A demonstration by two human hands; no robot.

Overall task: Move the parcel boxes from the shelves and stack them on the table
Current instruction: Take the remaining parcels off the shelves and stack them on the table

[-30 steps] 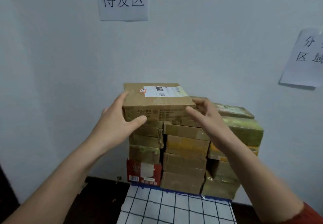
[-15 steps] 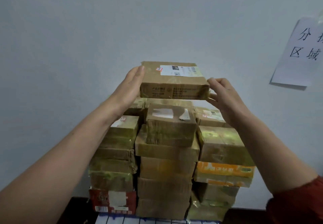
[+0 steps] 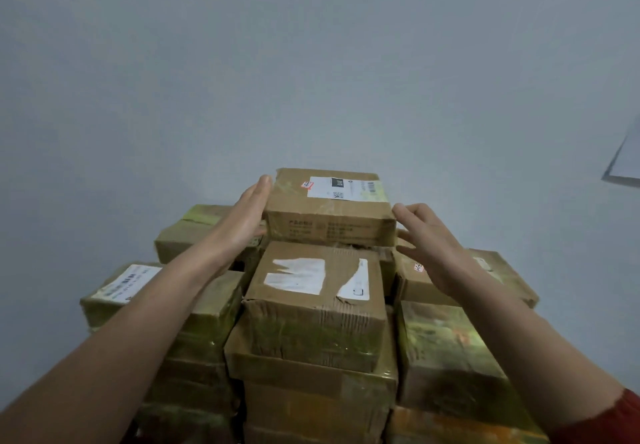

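While our left hand [image 3: 242, 225] presses the top parcel [image 3: 329, 216], fingers [image 3: 259, 190] straight, and our right hand [image 3: 431, 248] hangs open, one-sided pressure could slide it off.

Left hand [image 3: 242, 222] and right hand [image 3: 433, 253] bare, forearms [image 3: 145, 322] bare, red sleeve [image 3: 606, 423] on right arm

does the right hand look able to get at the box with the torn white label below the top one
Probably yes. The right hand is open, holding nothing, beside the top box. The torn-label box sits lower and nearer, its top and front face uncovered, with nothing between it and the hand.
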